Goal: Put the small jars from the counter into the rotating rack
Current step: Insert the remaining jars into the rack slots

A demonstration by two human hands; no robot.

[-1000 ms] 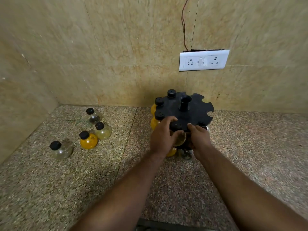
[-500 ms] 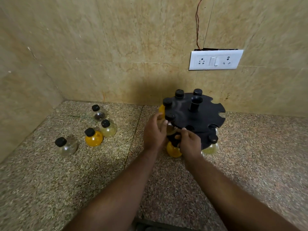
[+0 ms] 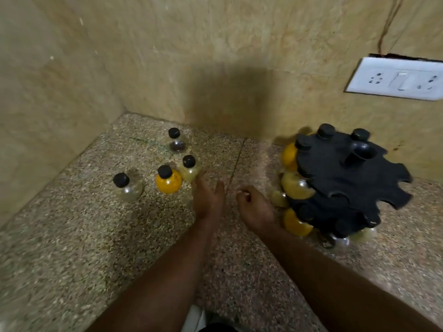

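Observation:
A black rotating rack [image 3: 347, 178] stands at the right near the back wall, with several black-capped jars hanging in its slots. Several small jars stand on the counter at the left: a clear one [image 3: 127, 186], a yellow one [image 3: 167, 179], a pale one [image 3: 189, 168] and one with dark contents [image 3: 177, 141]. My left hand [image 3: 207, 198] stretches toward the pale jar, fingers apart, its fingertips just short of it. My right hand [image 3: 255, 208] hovers left of the rack, fingers loosely curled, with nothing in it.
The speckled stone counter [image 3: 72, 248] runs into a corner of beige tiled walls at the left. A white socket plate [image 3: 395, 79] sits on the back wall above the rack, with a wire running up from it.
Both hands have left the rack and moved left. The jar they were fitting now hangs in the rack. The view has swung left, toward the loose jars.

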